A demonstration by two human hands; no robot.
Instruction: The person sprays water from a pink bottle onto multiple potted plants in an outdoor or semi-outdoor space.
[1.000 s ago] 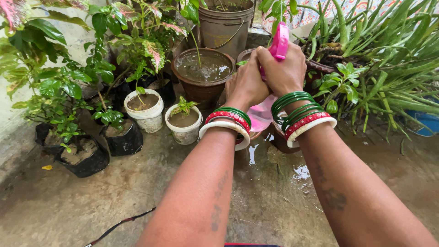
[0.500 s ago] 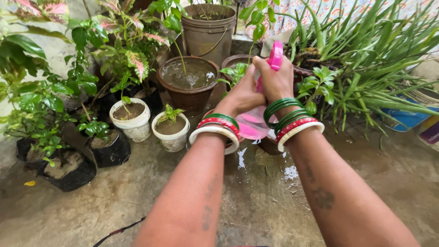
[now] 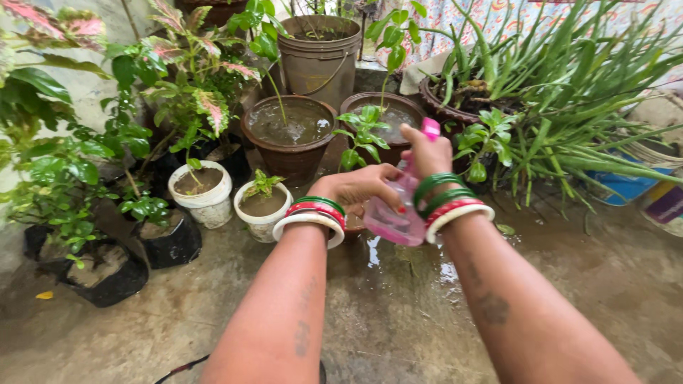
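Observation:
A pink spray bottle (image 3: 395,217) with a bright pink spray head is held up in front of me, over the wet concrete. My right hand (image 3: 427,153) grips its neck and head from the right. My left hand (image 3: 356,186) holds the bottle's clear pink body from the left, fingers wrapped round it. Both wrists wear green, red and white bangles. The bottle's nozzle points toward a small leafy plant (image 3: 363,131) in a brown pot (image 3: 409,117) just beyond my hands.
A water-filled brown pot (image 3: 288,153) and a tall bucket pot (image 3: 319,60) stand behind. Two small white pots (image 3: 260,217) (image 3: 206,203) and black grow bags (image 3: 171,242) sit left, among leafy plants. Spiky green plants (image 3: 569,92) fill the right. The concrete floor (image 3: 398,313) is wet.
Both hands and the bottle have dropped lower and come nearer me. My left hand has slid from the top down onto the bottle's body. The view has shifted, showing more pots.

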